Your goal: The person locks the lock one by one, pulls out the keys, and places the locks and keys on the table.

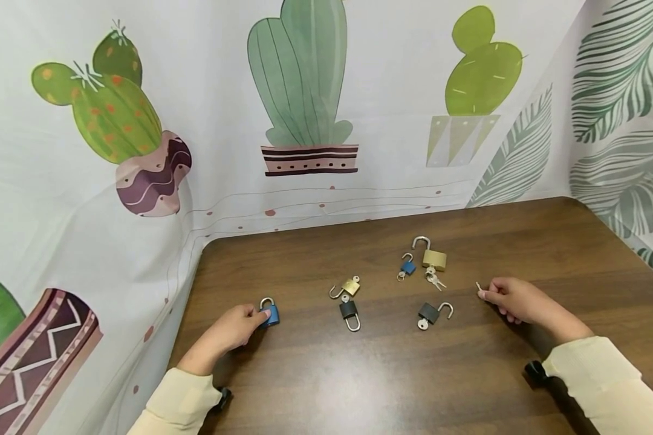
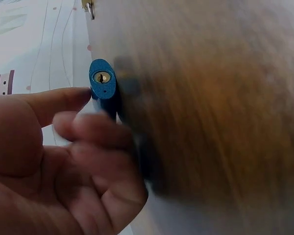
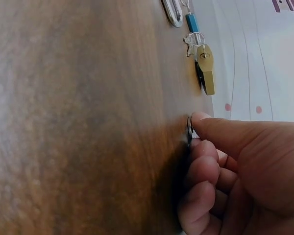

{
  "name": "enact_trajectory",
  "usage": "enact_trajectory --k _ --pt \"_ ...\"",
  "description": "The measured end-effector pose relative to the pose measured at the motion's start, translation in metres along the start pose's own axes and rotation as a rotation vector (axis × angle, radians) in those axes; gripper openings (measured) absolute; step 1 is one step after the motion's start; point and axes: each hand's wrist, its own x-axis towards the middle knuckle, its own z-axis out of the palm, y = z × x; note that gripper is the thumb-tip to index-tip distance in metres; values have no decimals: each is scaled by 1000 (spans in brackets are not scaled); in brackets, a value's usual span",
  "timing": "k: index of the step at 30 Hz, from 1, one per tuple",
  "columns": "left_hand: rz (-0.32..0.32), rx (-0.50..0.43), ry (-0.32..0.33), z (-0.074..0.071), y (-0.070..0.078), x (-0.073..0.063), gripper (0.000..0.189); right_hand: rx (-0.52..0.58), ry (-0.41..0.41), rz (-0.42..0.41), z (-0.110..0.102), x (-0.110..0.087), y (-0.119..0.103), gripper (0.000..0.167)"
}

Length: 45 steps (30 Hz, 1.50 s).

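At the table's left side my left hand (image 1: 236, 326) pinches a blue padlock (image 1: 272, 315) between thumb and fingers. In the head view its shackle points away from me. The left wrist view shows the padlock's base with a brass keyhole (image 2: 102, 78), and no key in it. On the right, my right hand (image 1: 514, 300) pinches a small metal key (image 1: 479, 288) just above the tabletop. Seen from the right wrist, a metal edge of that key (image 3: 189, 125) shows beside the thumb; the fingers hide the remainder.
On the brown table (image 1: 326, 386) lie a large brass padlock (image 1: 434, 260) with keys, a small blue padlock (image 1: 408, 267), a small brass padlock (image 1: 350, 286) and two black padlocks, one central (image 1: 348, 310), one right (image 1: 428, 313). A cactus-print cloth (image 1: 217, 121) hangs behind.
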Motion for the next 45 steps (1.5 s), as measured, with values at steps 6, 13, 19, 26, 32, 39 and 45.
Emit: enact_trajectory --k 6,13,19,26,32,39,45 --pt "39 34 42 0 11 -2 36 -8 -2 23 0 0 -3 42" --pt "116 17 24 5 36 -4 31 23 -1 56 -1 1 -5 54" --pt "196 9 5 24 58 -4 25 -33 69 35 -4 2 -10 55" --pt "386 23 -51 57 82 -7 6 -75 167 -9 -6 4 -24 53" --pt "437 37 -83 79 96 -6 16 -53 195 -65 -1 8 -38 50" --pt "509 147 -83 94 104 -4 19 -19 193 -103 7 14 -53 49" --pt "556 231 -48 99 109 0 15 15 174 -129 13 16 -63 48"
